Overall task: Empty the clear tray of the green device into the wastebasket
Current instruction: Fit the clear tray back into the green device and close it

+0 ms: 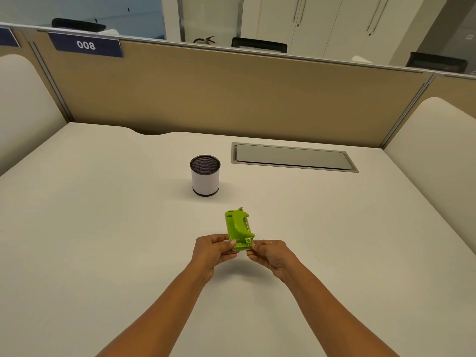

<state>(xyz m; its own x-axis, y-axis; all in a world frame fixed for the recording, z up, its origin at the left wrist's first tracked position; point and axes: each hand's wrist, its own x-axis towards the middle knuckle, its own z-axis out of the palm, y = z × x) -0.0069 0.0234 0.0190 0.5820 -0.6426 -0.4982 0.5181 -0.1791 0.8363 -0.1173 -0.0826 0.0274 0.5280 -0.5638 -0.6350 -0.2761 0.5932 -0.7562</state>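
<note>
Green hole punch (239, 228) looks small, light, stiff plastic. Left hand (212, 251) and right hand (270, 255) pinch near end, fingers narrow. Clear tray hidden, likely snaps off underneath. Wastebasket (205, 175) near.

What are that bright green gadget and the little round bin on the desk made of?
The green device looks like moulded plastic: uniform bright colour, rounded edges, soft sheen. Small silvery pins suggest metal parts. The wastebasket seems to be dark metal mesh, judging by the fine grid inside its rim, with a smooth white matte band around its outside, perhaps paper or plastic.
</note>
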